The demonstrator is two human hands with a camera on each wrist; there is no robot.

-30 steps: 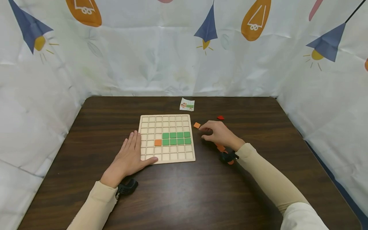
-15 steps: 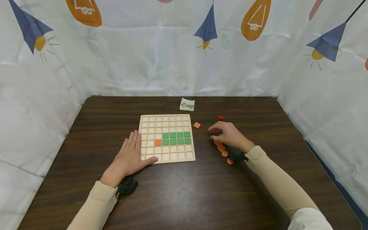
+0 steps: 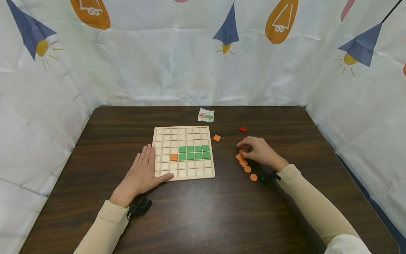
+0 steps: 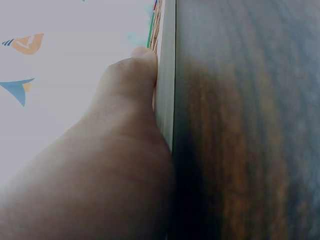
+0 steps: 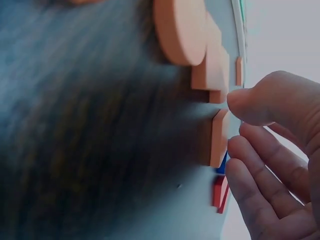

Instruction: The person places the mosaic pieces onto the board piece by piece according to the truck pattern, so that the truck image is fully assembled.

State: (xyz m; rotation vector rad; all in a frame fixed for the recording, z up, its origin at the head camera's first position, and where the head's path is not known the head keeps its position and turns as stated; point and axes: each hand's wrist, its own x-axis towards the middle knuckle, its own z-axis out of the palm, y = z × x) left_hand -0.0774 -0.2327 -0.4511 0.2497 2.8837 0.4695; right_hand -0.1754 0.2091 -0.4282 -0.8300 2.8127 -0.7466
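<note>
My left hand (image 3: pixel 139 176) lies flat on the left edge of a pale wooden grid board (image 3: pixel 163 169), fingers straight and thumb across its near corner. Green square tiles (image 3: pixel 190 152) fill two rows on the board, with one orange square tile (image 3: pixel 173 157) to their left. My right hand (image 3: pixel 260 151) is over loose orange pieces to the right of the board. Its thumb and fingers stand apart about an orange piece (image 3: pixel 243 150). In the right wrist view, that orange piece (image 5: pixel 219 139) rests on the table beside the thumb tip; I see no pinch.
More orange square pieces (image 3: pixel 243 163) and orange discs (image 3: pixel 253 177) lie nearer me. A lone orange tile (image 3: pixel 217 138) is just right of the board. A red piece (image 3: pixel 243 129) lies beyond the right hand. A printed card (image 3: pixel 206 115) sits behind the board.
My right hand has moved rightward, away from the lone orange tile and board, to the cluster of orange pieces. My left hand stays put on the board.
</note>
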